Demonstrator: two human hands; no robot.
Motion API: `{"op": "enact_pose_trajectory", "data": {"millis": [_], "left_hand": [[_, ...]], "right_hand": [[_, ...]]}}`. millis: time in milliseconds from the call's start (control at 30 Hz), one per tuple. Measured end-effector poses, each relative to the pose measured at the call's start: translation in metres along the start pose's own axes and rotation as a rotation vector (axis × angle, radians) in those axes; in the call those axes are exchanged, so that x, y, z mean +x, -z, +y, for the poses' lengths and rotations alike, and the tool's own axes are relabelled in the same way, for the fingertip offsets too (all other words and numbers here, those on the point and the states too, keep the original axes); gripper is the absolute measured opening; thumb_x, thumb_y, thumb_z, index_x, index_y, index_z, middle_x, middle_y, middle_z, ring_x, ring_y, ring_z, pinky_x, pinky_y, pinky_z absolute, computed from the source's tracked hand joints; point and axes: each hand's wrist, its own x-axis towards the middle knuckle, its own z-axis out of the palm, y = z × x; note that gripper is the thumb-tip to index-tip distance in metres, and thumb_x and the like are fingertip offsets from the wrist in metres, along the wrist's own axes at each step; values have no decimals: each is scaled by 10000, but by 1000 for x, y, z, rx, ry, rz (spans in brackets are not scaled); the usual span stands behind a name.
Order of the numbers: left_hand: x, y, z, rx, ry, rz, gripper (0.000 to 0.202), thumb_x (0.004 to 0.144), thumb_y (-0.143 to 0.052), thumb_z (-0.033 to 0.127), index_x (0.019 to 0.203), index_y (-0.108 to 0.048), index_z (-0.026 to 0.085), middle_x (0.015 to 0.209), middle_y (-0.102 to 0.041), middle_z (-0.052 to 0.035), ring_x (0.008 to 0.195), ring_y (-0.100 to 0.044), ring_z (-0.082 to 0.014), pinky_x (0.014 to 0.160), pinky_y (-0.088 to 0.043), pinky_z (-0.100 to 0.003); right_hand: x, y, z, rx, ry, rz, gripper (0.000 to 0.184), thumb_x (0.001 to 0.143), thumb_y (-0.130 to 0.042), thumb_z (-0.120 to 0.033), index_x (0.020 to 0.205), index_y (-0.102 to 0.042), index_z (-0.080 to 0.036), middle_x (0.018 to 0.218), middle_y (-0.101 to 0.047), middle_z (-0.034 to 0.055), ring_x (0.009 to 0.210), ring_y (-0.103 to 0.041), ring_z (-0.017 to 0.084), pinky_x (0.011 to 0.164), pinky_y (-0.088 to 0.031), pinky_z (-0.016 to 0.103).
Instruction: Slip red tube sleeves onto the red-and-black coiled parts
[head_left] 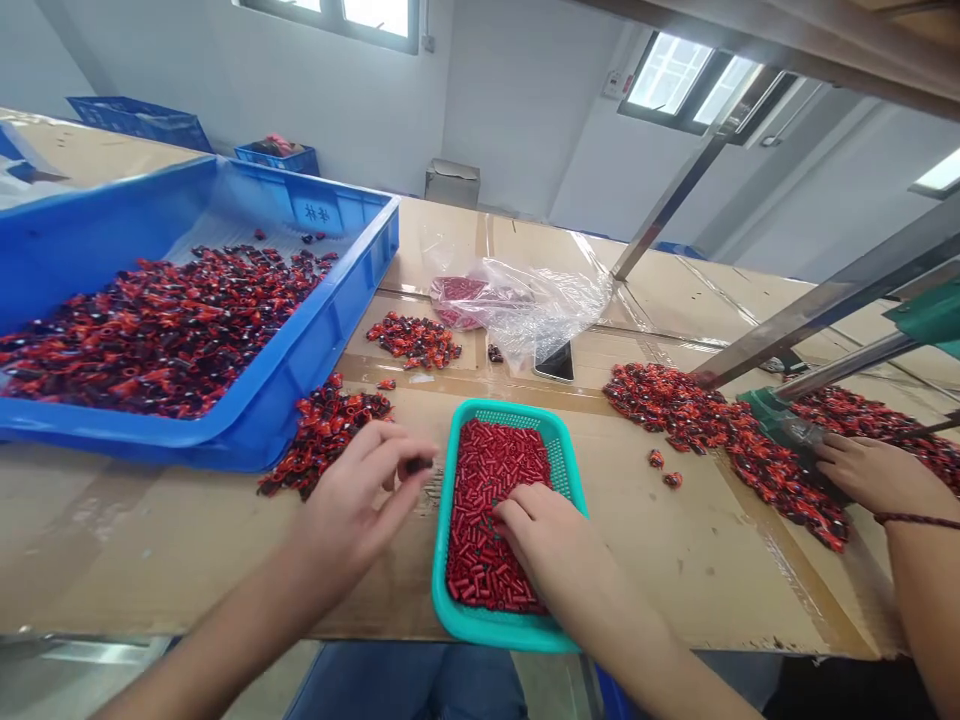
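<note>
My left hand is raised just left of the green basket, thumb and fingers pinched on a small dark part. Its exact kind is too small to make out. In the green basket lies a bed of short dark-red tubes. My right hand reaches over the basket's right side, fingertips drawn together down among the tubes; what they grip is hidden. A pile of red-and-black small parts lies beside my left hand, against the blue crate.
The blue crate holds many red-and-black parts. A smaller pile, a plastic bag and a phone lie behind the basket. At right, another person's hand touches a long heap of parts near metal posts.
</note>
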Motion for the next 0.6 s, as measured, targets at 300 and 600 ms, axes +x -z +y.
{"op": "enact_pose_trajectory", "data": {"millis": [300, 600], "left_hand": [[-54, -7, 33, -344, 193, 119, 271, 971, -676, 136, 1197, -633, 281, 1065, -764, 27, 982, -753, -105, 910, -598, -165], [-52, 0, 57, -285, 42, 116, 316, 957, -619, 28, 1196, -627, 235, 968, -798, 0, 872, -758, -127, 811, -600, -225]], "right_hand": [[-2, 11, -5, -30, -22, -202, 231, 1096, -486, -248, 948, -660, -210, 872, -717, 37, 781, -704, 184, 694, -600, 298], [3, 24, -65, 498, 70, -18, 134, 1063, -595, -339, 1014, -643, -224, 858, -698, 29, 776, -697, 150, 698, -607, 245]]}}
